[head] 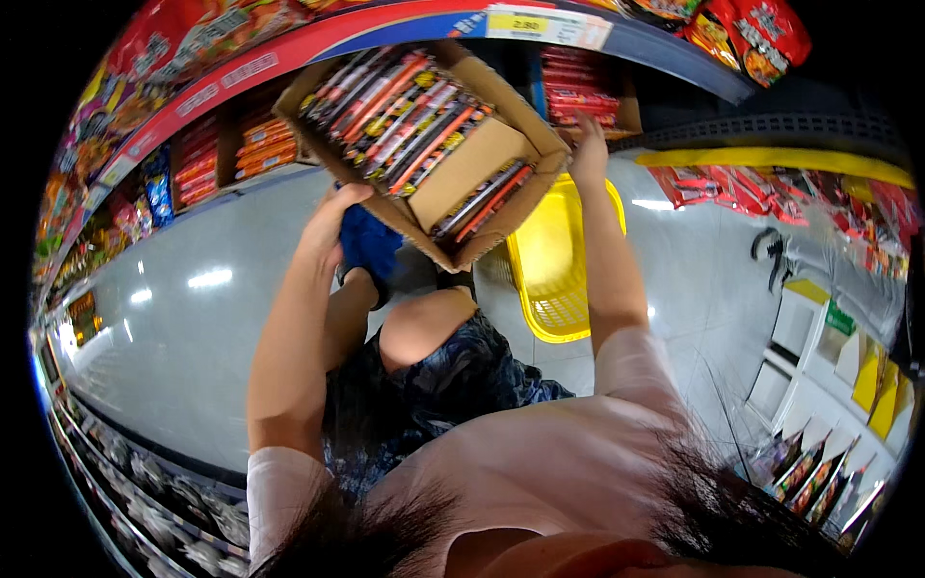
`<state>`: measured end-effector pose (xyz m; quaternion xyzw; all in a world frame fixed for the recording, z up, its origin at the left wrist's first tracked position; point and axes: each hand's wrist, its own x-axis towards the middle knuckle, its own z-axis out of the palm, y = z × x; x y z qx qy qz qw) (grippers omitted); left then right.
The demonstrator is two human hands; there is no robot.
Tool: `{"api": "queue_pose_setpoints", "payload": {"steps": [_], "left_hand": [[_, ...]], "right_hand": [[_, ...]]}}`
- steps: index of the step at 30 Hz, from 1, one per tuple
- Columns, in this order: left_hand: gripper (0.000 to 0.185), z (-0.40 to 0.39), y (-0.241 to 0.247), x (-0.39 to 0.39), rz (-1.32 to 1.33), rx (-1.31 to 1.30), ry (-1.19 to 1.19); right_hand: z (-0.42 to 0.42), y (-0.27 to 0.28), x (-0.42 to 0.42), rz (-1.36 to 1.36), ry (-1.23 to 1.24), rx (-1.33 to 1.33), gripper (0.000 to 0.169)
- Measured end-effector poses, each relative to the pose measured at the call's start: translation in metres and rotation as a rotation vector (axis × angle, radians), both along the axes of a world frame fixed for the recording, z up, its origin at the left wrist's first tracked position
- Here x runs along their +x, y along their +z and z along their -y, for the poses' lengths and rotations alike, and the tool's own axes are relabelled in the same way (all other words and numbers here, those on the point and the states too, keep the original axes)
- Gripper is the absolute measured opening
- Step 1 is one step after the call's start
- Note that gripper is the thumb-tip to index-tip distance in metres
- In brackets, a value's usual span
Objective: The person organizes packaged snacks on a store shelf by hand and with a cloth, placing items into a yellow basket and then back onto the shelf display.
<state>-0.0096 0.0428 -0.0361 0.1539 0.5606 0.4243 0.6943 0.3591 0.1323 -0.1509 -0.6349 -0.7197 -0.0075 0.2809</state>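
An open cardboard carton point(462, 199) tilts in front of me, above my feet and below a shelf edge. Tightly lined-up snack packets point(397, 115) in dark, orange and pink wrappers fill its left part. A few more packets point(484, 202) stand along its right side, with bare cardboard between the two groups. My left hand point(338, 217) grips the carton's lower left edge, thumb on the side and the other fingers mostly hidden. At the right corner, my right hand point(589, 148) lies against the outside wall, fingers pointing up; blur hides how firmly it holds.
A yellow plastic basket point(556, 267) stands on the floor below my right forearm. The shelf edge point(405, 32) carries a price tag. Cartons of red packets point(578, 87) and orange packets point(266, 148) sit beneath it. Another person's leg point(831, 264) shows at right, near a white display rack point(788, 347).
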Motion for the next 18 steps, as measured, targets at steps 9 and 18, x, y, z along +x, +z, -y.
{"api": "queue_pose_setpoints", "payload": {"steps": [9, 18], "left_hand": [[0.067, -0.023, -0.012, 0.033, 0.032, -0.001, -0.400], [0.035, -0.082, -0.071, 0.059, 0.065, -0.129, -0.562]], "right_hand": [[0.142, 0.074, -0.024, -2.064, 0.003, -0.936, 0.056], [0.135, 0.034, -0.018, -1.849, 0.013, -0.933, 0.047]]}}
